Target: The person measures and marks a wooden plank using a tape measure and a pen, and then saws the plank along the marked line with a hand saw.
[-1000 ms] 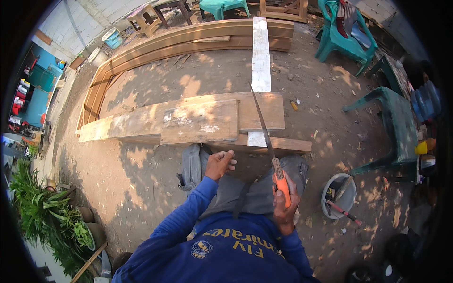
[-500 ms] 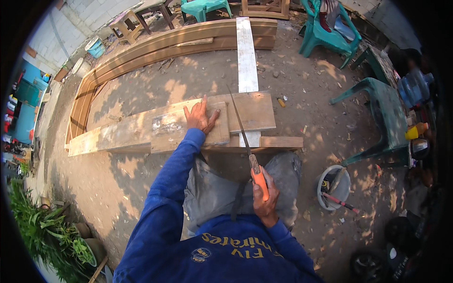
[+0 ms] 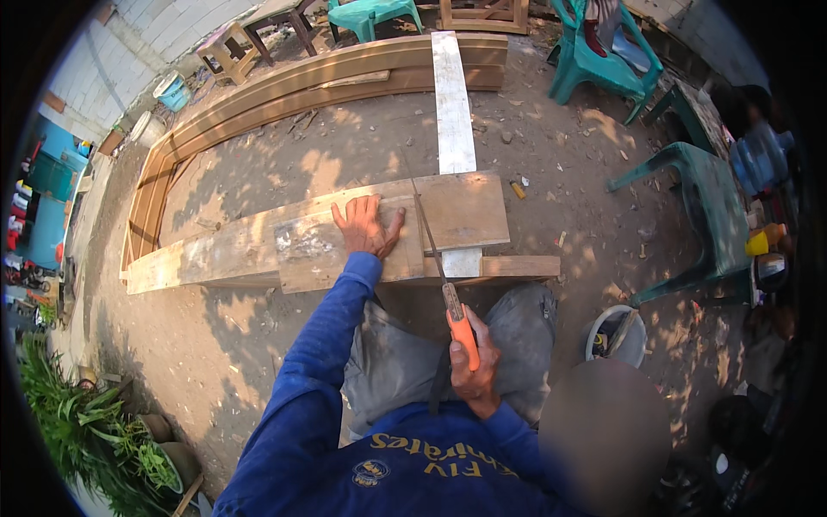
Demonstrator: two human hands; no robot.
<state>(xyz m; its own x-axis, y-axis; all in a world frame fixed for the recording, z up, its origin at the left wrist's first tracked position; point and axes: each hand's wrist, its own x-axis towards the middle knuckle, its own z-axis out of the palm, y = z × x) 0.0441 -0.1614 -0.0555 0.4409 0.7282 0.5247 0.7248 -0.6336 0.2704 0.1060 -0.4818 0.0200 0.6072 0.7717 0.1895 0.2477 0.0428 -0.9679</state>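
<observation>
A sunlit dirt yard seen from above, dappled with shade. At the far side a long stack of timber beams curves from left to right. A pale narrow plank runs from those beams straight toward the person, ending under the work. Green plastic chairs stand far right, and a green plastic stool sits at the right. A white bucket holding tools stands on the ground at the near right. Potted green plants fill the near left corner.

In the middle lies a wide, weathered wooden board, its long axis running left to right, slightly tilted so the left end sits nearer. It rests across a low wooden rail.

The person, in a blue long-sleeved shirt, crouches just behind the board. The left hand lies flat on the board, fingers spread, pressing down. The right hand has its fingers wrapped tight round the orange handle of a handsaw. The saw's long thin blade points away from the person, slanting slightly left, and crosses the board just right of the left hand, near the thumb. Nothing lies between saw and board.
</observation>
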